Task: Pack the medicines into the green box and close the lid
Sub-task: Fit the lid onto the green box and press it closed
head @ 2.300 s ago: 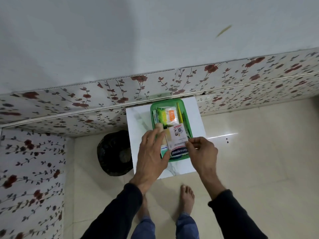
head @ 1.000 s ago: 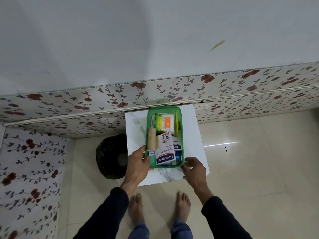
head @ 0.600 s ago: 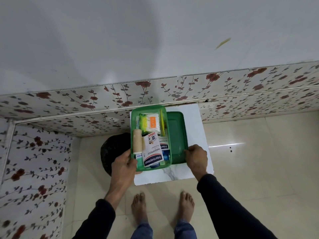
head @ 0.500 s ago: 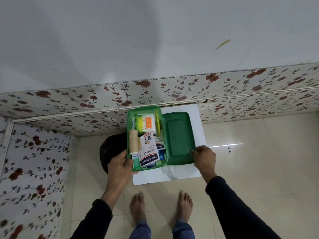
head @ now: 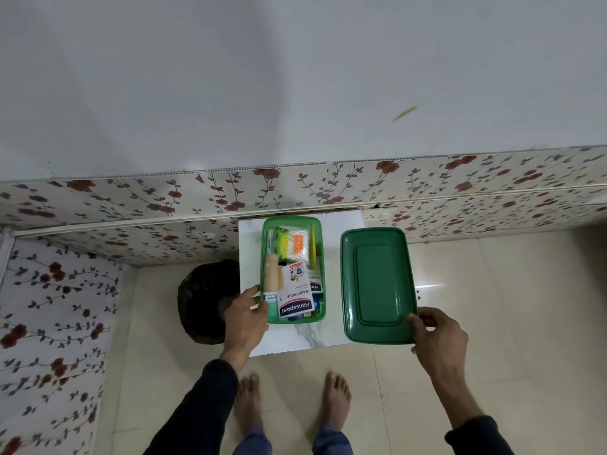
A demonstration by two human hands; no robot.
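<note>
The green box sits open on a small white marble-look table. Inside lie a Hansaplast plaster pack, a beige bandage roll, a pack of cotton buds and other small medicines. My left hand grips the box's near left corner. My right hand holds the dark green lid by its near right corner, in the air to the right of the box, past the table's right edge.
A black bag-lined bin stands on the floor left of the table. A floral-panelled wall runs right behind the table and along the left. My bare feet stand on cream floor tiles before the table.
My left hand slid the box leftward on the table. My right hand drew the lid out from beneath it and carried it out to the right.
</note>
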